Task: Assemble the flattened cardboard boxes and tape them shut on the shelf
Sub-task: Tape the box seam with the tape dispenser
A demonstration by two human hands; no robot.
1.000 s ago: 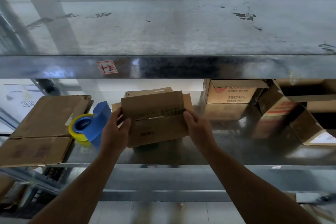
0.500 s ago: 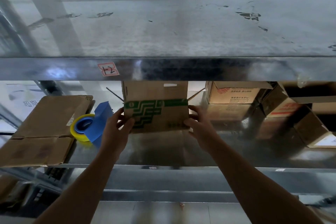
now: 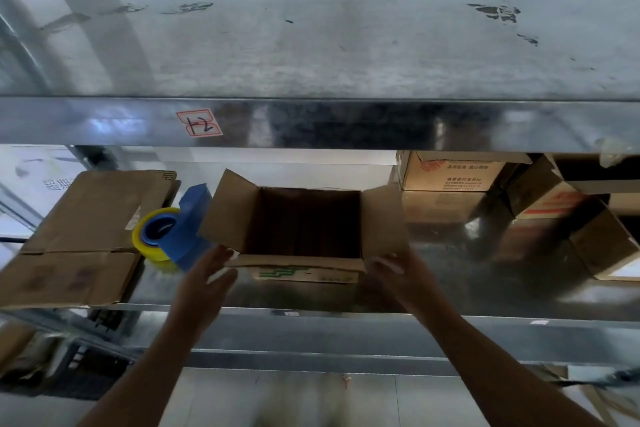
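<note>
Both the left hand point(image 3: 211, 274) and the right hand point(image 3: 398, 270) lie with straight, loose fingers on the near corners of the box point(image 3: 308, 222), gripping nothing. The box stands straight ahead of them on the shelf point(image 3: 450, 291), mouth up, its long axis running left to right and its side flaps splayed, with the tape point(image 3: 173, 232) just left of it, nearer the left hand, and flat cardboard point(image 3: 86, 225) farther left. Half a second earlier the box was held up between the hands, green-printed face toward the camera; now only a strip of that print shows on its near wall.
</note>
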